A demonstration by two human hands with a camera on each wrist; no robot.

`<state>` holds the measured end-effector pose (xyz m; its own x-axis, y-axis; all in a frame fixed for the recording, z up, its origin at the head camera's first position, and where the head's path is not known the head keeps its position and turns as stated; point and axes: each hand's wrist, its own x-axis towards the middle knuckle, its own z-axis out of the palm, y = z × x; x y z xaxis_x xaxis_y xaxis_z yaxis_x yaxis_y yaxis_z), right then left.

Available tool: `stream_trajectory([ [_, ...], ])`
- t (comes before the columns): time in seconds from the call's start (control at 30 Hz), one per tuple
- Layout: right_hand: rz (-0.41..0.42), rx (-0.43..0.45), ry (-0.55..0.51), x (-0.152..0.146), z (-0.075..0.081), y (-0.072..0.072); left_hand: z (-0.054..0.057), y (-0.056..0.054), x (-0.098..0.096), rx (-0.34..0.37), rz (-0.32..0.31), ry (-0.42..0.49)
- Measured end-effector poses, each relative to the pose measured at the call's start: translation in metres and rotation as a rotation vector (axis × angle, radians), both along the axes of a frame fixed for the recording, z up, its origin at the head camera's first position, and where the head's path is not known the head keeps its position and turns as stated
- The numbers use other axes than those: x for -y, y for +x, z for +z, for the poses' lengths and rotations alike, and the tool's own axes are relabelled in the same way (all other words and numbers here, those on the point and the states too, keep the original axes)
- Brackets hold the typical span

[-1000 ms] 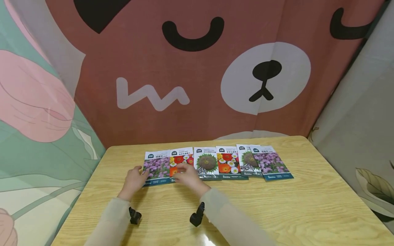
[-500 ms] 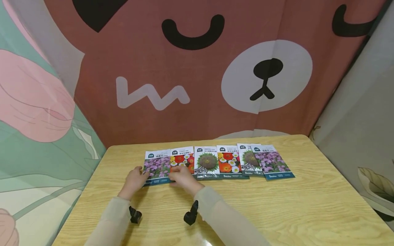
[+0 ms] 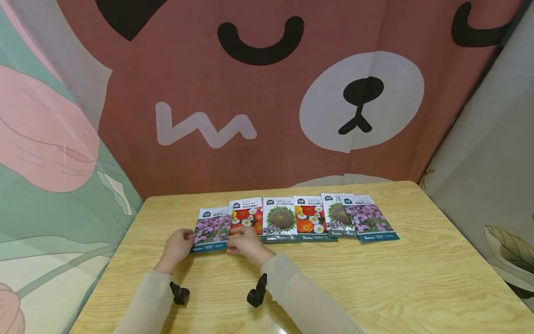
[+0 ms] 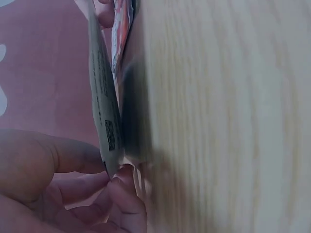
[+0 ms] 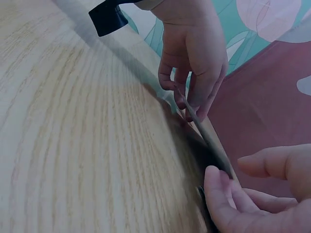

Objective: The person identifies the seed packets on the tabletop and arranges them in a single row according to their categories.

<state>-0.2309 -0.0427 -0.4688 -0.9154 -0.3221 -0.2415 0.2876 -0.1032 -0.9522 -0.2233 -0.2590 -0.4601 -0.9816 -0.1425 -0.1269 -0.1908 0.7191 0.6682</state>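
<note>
A seed packet [image 3: 212, 229] with purple flowers lies at the left end of a row, between my two hands. My left hand [image 3: 176, 248] pinches its left edge between thumb and fingers. In the left wrist view the packet [image 4: 104, 102] is seen nearly edge-on, its printed back lifted off the table. My right hand [image 3: 249, 245] holds the lower right corner, fingers beneath the edge and thumb over it. Right beside it, partly covered by that hand, is a poppy seed packet [image 3: 246, 215] with red and white blooms.
To the right lie a sunflower packet [image 3: 280, 220], another poppy packet [image 3: 308, 222], a second sunflower packet [image 3: 337, 215] and a purple-flower packet [image 3: 369, 220] overlapping it. They sit toward the back of the wooden table [image 3: 375, 287], before a printed curtain [image 3: 208, 167].
My right hand has moved left from the poppy packet to the purple packet's corner. The purple packet has shifted slightly left and toward me, my left hand moving with it.
</note>
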Motion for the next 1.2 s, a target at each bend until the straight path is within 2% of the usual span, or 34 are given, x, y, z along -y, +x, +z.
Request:
stream_trajectory([
  [0.23,0.021,-0.013,0.009,-0.002,-0.001,0.004,-0.006,0.007,0.005,-0.026,-0.001,0.077],
  [0.37,0.036,-0.015,0.007,-0.004,-0.002,0.007,-0.006,0.013,0.007,0.006,0.047,0.186],
  [0.5,0.085,-0.018,0.030,-0.008,0.000,0.013,-0.005,0.021,0.009,0.030,0.090,0.272],
  [0.7,0.149,-0.012,0.040,-0.016,0.002,0.026,-0.004,0.033,0.011,0.022,0.094,0.313],
  [0.9,0.191,-0.027,0.051,-0.020,-0.002,0.041,-0.007,0.042,0.015,0.014,0.092,0.373],
  [1.2,0.183,-0.030,0.043,-0.025,-0.009,0.059,-0.009,0.058,0.016,0.072,0.056,0.390],
])
